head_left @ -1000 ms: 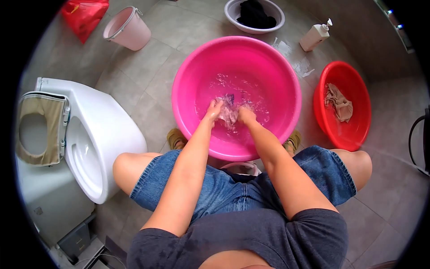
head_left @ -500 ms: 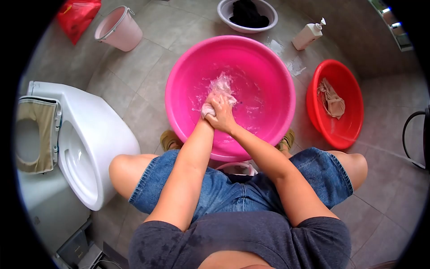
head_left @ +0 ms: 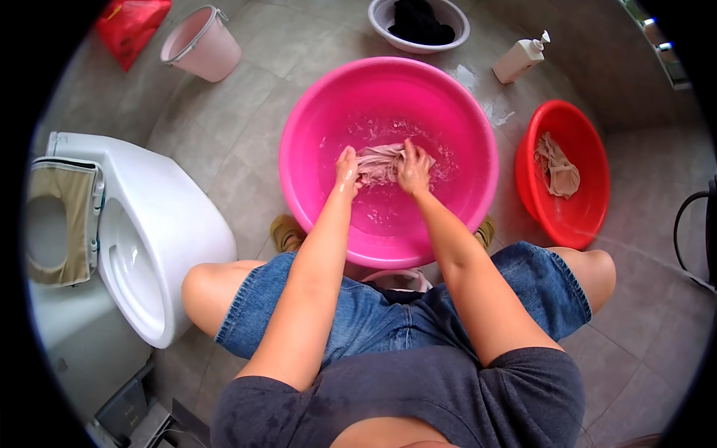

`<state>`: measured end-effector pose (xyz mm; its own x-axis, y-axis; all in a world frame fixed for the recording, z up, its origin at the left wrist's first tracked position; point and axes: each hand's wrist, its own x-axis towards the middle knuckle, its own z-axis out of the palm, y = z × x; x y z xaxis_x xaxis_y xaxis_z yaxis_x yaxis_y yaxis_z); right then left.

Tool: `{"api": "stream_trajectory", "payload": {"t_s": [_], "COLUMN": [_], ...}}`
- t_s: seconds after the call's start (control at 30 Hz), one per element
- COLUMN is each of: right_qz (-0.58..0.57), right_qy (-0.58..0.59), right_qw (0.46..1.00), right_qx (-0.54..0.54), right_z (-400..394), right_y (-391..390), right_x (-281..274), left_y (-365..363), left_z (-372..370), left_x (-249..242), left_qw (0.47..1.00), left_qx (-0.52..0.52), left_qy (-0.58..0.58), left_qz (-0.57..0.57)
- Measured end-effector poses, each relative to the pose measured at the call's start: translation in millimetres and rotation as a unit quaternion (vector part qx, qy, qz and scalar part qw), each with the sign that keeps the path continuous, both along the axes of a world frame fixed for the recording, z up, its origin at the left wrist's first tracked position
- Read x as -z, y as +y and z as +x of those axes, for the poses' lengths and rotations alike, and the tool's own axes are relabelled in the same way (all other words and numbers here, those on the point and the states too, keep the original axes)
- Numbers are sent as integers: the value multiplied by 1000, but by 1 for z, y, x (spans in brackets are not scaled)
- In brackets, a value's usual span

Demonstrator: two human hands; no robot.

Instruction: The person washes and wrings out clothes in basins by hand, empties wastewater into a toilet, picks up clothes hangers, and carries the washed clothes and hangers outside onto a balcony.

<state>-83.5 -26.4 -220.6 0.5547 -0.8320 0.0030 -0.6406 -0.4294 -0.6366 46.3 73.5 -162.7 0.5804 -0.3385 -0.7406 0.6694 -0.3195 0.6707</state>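
Having just come apart, the left hand (head_left: 346, 172) and right hand (head_left: 415, 172) gripped the cloth (head_left: 381, 163) from either side, leaving it seemingly spread, less bunched, in the pink basin (head_left: 441, 101)

Both arms (head_left: 314, 280) stretch forward, left fingers (head_left: 348, 154) and right fingers (head_left: 409, 151) bent.

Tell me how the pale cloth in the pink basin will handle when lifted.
The pale cloth will likely be floppy, since it creases between the left hand and right hand. It may feel heavy for its size, perhaps slippery, as water ripples about it in the pink basin.
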Motion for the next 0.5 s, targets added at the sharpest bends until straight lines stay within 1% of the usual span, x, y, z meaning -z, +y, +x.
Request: {"api": "stream_trajectory", "payload": {"t_s": [0.03,0.07,0.1,0.13,0.17,0.2,0.23,0.27,0.3,0.33,0.37,0.4,0.43,0.47,0.5], "right_qz": [62,6,-25,-54,27,106,184,328,462,576,623,660,618,576,358], "right_qy": [130,218,259,297,297,290,276,180,79,-27,-138,-244,-234,-222,-249], "right_qw": [988,961,929,886,924,944,944,927,884,817,770,710,750,786,896], "right_qx": [-58,-168,-262,-352,-238,-120,1,6,13,20,25,30,6,-18,-84], "right_z": [-3,-8,-11,-15,-11,-1,8,17,25,31,34,34,34,34,35], "right_y": [14,21,21,20,19,20,23,22,17,12,17,30,39,51,64], "right_x": [-5,4,0,-6,-15,-29,-37,-35,-33,-32,-46,-70,-116,-150,-141], "left_y": [8,14,21,25,27,29,31,30,26,19,21,29,28,27,27], "left_z": [5,10,12,11,10,9,8,4,0,-5,0,1,-6,-8,-7], "left_x": [24,55,87,110,125,135,139,118,96,73,66,60,34,21,11], "left_qw": [999,999,997,993,991,986,980,986,987,983,983,964,964,952,935], "left_qx": [-25,-51,-77,-102,-103,-105,-106,-132,-155,-176,-97,-18,-6,-2,0], "left_qy": [31,2,-25,-52,-86,-121,-156,-90,-23,46,126,206,172,191,218], "left_qz": [3,-4,-11,-17,11,39,67,44,21,-7,-91,-170,-201,-239,-281]}}
